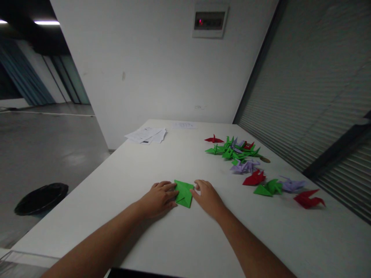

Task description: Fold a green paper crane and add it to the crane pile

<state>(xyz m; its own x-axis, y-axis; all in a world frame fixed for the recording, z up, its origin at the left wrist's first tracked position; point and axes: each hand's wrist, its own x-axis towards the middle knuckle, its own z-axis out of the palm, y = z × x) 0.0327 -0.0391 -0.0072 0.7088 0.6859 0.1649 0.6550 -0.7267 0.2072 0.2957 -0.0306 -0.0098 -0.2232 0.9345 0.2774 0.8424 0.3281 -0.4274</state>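
Folded paper: bright green, darker fold lines. Desk: plain white. Crane pile: mostly green, bits of lavender and red — lone crane beside it red. Nearer cranes: lavender cluster, then red crane, green crane, lavender crane, another red one. Loose sheets: white, dark print. Wall: off-white, few grey smudges. Wall box: white frame, dark window, red glow. Blind: grey, fine stripes. Bin: black. Floor: grey. Curtain: dull blue — vertical folds.
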